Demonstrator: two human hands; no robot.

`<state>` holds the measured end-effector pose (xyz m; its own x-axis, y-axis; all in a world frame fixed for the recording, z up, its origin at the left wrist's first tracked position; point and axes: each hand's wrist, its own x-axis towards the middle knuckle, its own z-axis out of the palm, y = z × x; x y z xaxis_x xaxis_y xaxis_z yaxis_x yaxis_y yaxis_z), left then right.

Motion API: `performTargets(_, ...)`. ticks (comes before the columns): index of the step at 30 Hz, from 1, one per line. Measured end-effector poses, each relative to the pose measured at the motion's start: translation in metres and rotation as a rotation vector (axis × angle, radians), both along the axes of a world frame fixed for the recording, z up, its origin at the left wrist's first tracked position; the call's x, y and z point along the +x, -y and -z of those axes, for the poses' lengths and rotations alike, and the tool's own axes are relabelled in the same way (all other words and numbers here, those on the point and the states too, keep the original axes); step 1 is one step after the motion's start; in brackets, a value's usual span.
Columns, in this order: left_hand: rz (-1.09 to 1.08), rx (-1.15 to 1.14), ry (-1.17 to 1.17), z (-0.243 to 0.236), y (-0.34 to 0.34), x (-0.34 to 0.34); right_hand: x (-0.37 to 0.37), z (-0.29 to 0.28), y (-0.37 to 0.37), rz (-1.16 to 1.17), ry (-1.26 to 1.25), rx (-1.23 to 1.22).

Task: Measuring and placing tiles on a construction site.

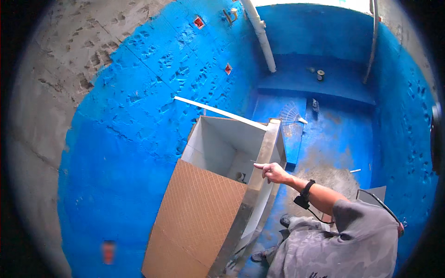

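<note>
Where the ledge (268,146) runs by the fingertips, the right hand (274,173) points its index finger, the others curled; whether they grip anything, I cannot tell. Left of the fingers is the white box (213,141) with a pipe (239,176), a brown board (194,217) lower left and a strip (220,111) upper left.

Blue-coated wall (106,162) at left, bare grey plaster (37,153) past its edge — red box (199,22) set in near top. White pipe (260,37) in back-left corner, thinner pipe (372,51) right — short stub (320,74) between.
</note>
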<state>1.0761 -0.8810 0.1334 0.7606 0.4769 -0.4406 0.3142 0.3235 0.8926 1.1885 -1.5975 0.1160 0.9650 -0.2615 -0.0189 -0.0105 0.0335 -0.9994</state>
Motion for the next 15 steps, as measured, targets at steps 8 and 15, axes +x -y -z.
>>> performTargets(8,-0.096,0.051,0.026,-0.002,0.047,-0.025,-0.007,-0.006,-0.016,-0.032,-0.006,0.016)
performTargets(15,-0.159,0.087,0.038,-0.005,0.087,-0.032,-0.008,-0.007,-0.018,-0.055,-0.008,-0.018)
